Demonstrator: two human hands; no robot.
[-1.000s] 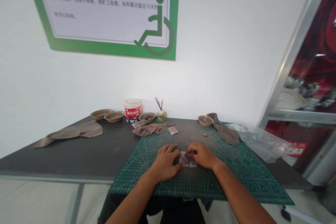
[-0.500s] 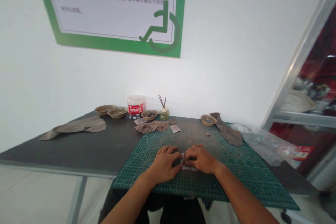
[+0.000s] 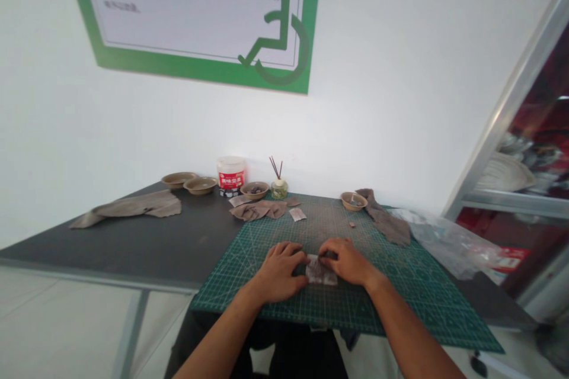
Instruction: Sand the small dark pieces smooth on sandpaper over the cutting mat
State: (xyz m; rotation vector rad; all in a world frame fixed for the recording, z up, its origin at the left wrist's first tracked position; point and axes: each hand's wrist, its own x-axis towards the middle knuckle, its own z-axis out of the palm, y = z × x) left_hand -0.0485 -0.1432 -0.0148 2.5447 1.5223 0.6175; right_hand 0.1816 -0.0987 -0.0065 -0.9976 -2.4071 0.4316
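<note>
A small clear plastic packet [image 3: 320, 273] with dark brownish contents lies flat on a green cutting mat [image 3: 413, 290]. My left hand [image 3: 279, 272] grips its left edge with curled fingers. My right hand [image 3: 344, 262] pinches its upper right corner with the fingertips. The hands partly hide the top of the packet, and its contents are too small to tell apart. A small brown chip [image 3: 351, 224] lies on the mat beyond my right hand.
Tan bowls [image 3: 200, 185] and a white tub [image 3: 231, 173] with a red label stand along the wall. A reed diffuser [image 3: 279, 189] stands nearby. Grey-brown cloth pieces [image 3: 256, 211] and a crumpled plastic bag [image 3: 448, 243] lie on the dark table and mat.
My hands have drawn slightly apart, so more of the packet shows between them. The view has tilted a little, shifting the wall sign and table in the frame.
</note>
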